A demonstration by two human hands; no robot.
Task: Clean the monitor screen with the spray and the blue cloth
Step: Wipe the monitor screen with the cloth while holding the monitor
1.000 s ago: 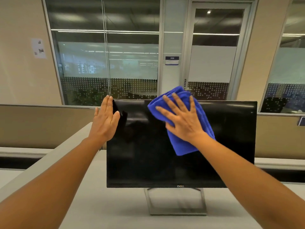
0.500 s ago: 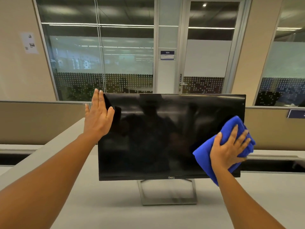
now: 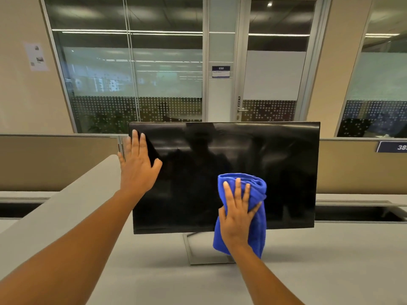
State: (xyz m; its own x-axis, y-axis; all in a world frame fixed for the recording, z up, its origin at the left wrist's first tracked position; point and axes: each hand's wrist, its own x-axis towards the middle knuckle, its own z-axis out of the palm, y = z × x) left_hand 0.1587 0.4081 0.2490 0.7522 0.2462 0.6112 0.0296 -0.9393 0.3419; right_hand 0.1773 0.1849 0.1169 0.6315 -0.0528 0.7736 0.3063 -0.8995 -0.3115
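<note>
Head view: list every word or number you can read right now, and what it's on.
"030" on the room sign; the line beneath it is too small to read.
"PUSH", written vertically, on the door.
"38", cut off by the frame edge, on the blue plate.
Wall paper: too blurred to read.
Monitor: no text shows; the cloth covers the middle of its lower edge.
</note>
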